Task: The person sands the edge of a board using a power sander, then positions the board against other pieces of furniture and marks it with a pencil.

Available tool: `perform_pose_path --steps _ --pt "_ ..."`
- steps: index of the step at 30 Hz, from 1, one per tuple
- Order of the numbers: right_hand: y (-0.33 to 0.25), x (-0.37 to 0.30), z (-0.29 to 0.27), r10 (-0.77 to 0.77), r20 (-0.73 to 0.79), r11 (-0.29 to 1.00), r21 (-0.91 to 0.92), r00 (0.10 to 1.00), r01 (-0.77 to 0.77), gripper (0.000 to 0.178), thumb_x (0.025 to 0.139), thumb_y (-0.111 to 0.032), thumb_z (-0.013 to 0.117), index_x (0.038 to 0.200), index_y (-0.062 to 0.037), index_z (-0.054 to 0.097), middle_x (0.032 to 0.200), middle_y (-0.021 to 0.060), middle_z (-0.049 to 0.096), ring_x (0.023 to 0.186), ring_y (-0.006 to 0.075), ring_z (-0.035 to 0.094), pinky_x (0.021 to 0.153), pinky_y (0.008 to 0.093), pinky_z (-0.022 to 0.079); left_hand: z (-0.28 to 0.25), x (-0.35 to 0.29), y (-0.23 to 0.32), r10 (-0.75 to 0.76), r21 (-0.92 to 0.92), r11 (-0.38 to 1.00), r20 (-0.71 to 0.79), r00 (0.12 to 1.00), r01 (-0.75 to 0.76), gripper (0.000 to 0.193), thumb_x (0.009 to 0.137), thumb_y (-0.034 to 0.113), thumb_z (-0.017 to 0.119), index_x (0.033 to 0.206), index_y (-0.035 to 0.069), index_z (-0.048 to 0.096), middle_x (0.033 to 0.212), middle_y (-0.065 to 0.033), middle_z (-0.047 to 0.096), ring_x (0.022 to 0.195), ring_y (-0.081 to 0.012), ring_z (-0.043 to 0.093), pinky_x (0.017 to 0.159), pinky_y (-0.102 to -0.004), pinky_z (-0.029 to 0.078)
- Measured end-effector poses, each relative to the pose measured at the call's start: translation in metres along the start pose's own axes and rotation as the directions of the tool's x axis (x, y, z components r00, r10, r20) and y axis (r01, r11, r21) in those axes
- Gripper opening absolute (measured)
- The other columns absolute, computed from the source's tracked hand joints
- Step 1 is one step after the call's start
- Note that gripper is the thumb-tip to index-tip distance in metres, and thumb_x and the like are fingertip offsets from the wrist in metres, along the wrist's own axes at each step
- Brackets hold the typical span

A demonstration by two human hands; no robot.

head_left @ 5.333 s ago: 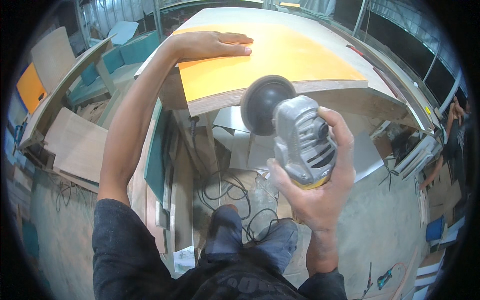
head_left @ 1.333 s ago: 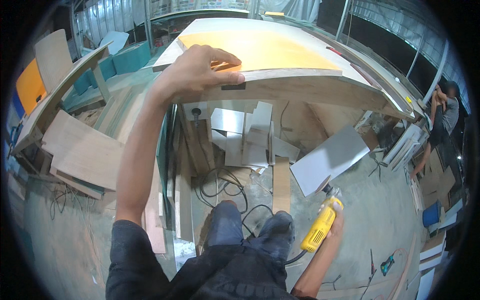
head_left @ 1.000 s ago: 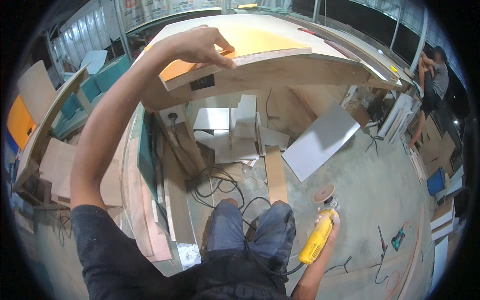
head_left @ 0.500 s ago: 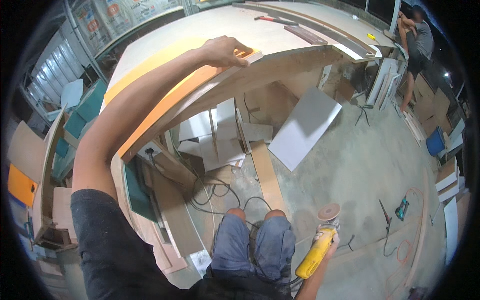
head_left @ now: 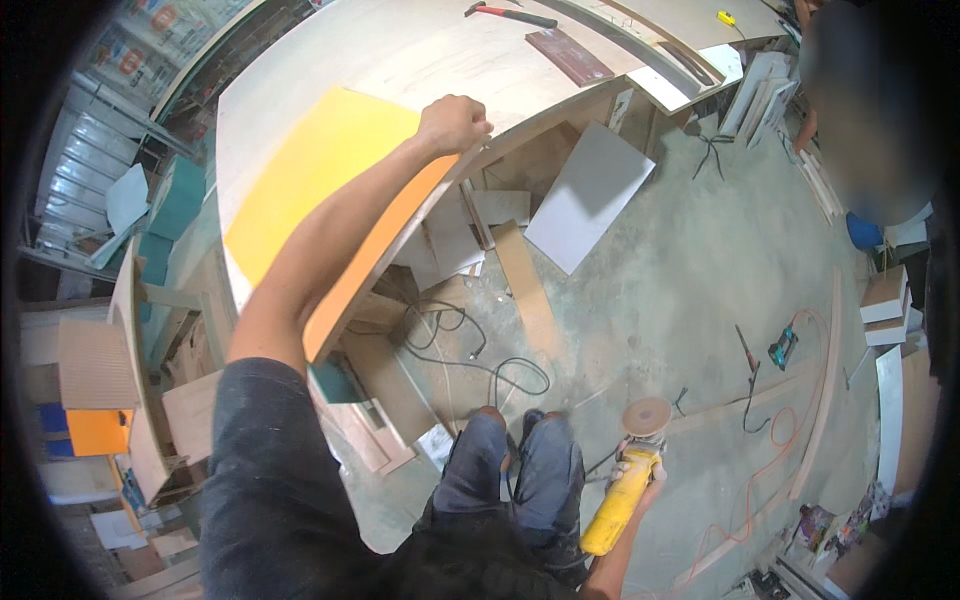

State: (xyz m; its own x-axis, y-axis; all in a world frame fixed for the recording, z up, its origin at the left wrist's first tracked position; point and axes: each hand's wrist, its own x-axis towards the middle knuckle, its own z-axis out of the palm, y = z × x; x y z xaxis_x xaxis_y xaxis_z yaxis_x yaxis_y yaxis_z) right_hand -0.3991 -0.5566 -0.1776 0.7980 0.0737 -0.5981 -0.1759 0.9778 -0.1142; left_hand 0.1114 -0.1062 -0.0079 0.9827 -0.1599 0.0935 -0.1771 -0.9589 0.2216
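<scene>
A yellow angle grinder (head_left: 618, 512) with a round reddish-brown disc (head_left: 647, 416) is held in my right hand (head_left: 655, 484), low and to the right of my knees. The disc touches nothing. My left arm reaches forward across a board with a yellow top (head_left: 325, 175) and an orange edge strip (head_left: 385, 245). At the board's far corner, my left hand (head_left: 455, 125) is closed with its fingers bent over the edge; the fingertips are partly hidden. This board lies along the near side of a large pale worktop (head_left: 290, 95).
A hammer (head_left: 510, 14) and a dark brown strip (head_left: 570, 57) lie on the worktop. White panels (head_left: 590, 195), a tan plank (head_left: 527, 285) and looped black cable (head_left: 450, 330) lie on the floor. A teal power tool (head_left: 784, 346) sits at right. Another person (head_left: 865, 110), blurred, is at far right.
My view has shifted, and I appear closer to the board. My left fingers, stretched along the corner before, are now curled tighter. The grinder stays in my right hand.
</scene>
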Motion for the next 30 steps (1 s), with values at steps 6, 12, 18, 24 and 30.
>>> perform_pose_path --steps 6,12,18,24,30 --pt "-0.02 -0.059 0.075 0.158 0.126 0.97 0.163 0.979 -0.178 0.074 0.09 -0.043 0.067 0.145 -0.0016 0.04 0.122 0.0158 0.058 0.084 0.022 0.062 0.076 0.0389 0.058 -0.083 -0.062 -0.029 -0.642 -0.751 0.491 0.031 0.766 0.441 0.057 0.099 0.054 0.059 0.08 0.003 0.079 0.077 -0.0081 0.074 0.073 -0.019 0.068 0.072 -0.0388 0.053" --pt "-0.032 -0.024 0.17 0.221 0.178 0.958 -0.225 0.959 -0.179 0.07 0.093 -0.043 0.066 0.141 0.0015 0.042 0.101 0.0072 0.055 0.079 0.0195 0.058 0.074 0.039 0.056 -0.069 -0.359 -0.166 -0.937 -0.498 0.349 -0.195 0.29 0.794 0.05 0.097 0.041 0.068 0.1 -0.009 0.071 0.098 -0.0255 0.072 0.088 -0.0332 0.07 0.078 -0.0493 0.05" --pt "0.012 0.058 0.296 0.419 0.235 0.899 -0.241 0.877 -0.365 0.075 0.09 -0.05 0.066 0.135 0.0066 0.047 0.095 0.0065 0.056 0.072 0.0187 0.055 0.064 0.0374 0.051 -0.025 -0.402 -0.116 -0.663 -0.674 -0.367 0.673 0.327 0.641 0.089 0.094 0.067 0.061 0.132 -0.014 0.058 0.13 -0.024 0.066 0.123 -0.0322 0.063 0.107 -0.0396 0.048" --pt "0.06 0.157 0.422 0.525 0.248 0.75 -0.588 0.814 -0.305 0.081 0.092 -0.06 0.058 0.134 0.0077 0.048 0.096 0.0075 0.056 0.071 0.0205 0.054 0.063 0.0363 0.05 -0.009 -0.405 -0.133 -0.64 -0.829 -0.558 0.452 0.622 0.029 0.058 0.103 0.029 0.063 0.147 -0.004 0.044 0.139 -0.0166 0.06 0.124 -0.029 0.063 0.106 -0.0406 0.051" --pt "0.09 0.266 0.496 0.701 0.337 0.692 -0.532 0.628 -0.488 0.082 0.091 -0.054 0.068 0.136 0.0088 0.039 0.094 0.008 0.055 0.074 0.0178 0.057 0.068 0.0343 0.052 -0.122 -0.367 -0.117 -0.614 -0.82 -0.571 0.4 0.68 -0.033 0.053 0.101 0.018 0.063 0.145 -0.005 0.044 0.139 -0.0159 0.061 0.127 -0.0286 0.061 0.11 -0.0409 0.049"
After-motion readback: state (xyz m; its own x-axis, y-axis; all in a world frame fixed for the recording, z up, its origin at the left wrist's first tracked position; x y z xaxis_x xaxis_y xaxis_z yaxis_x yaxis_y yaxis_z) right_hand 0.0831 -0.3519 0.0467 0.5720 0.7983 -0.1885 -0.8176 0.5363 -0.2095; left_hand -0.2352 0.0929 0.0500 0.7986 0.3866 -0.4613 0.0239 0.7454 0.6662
